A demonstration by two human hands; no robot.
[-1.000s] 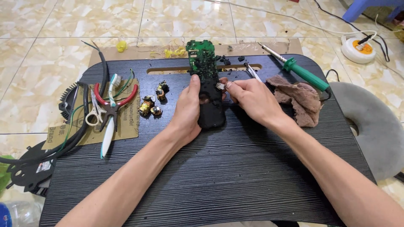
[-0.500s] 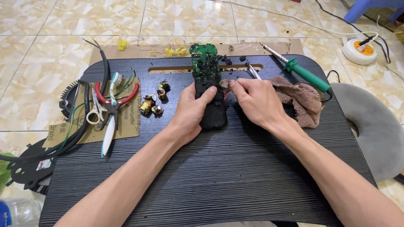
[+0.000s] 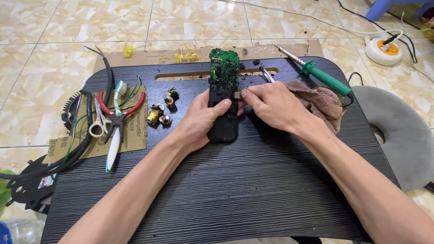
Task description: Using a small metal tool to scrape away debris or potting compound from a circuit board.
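Since the earlier frame, both hands have shifted little. Left to right: red-handled pliers (image 3: 118,110) on cardboard; left hand (image 3: 201,119) closed around the blackened circuit board (image 3: 224,90) — lying mid-table; right hand (image 3: 271,106) pinching a small part at the board's edge; green soldering iron (image 3: 323,77).

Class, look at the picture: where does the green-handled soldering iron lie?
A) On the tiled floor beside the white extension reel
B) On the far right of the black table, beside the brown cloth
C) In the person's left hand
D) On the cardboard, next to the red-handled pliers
B: the soldering iron lies on the far right part of the black table, by the brown cloth, and neither hand holds it.
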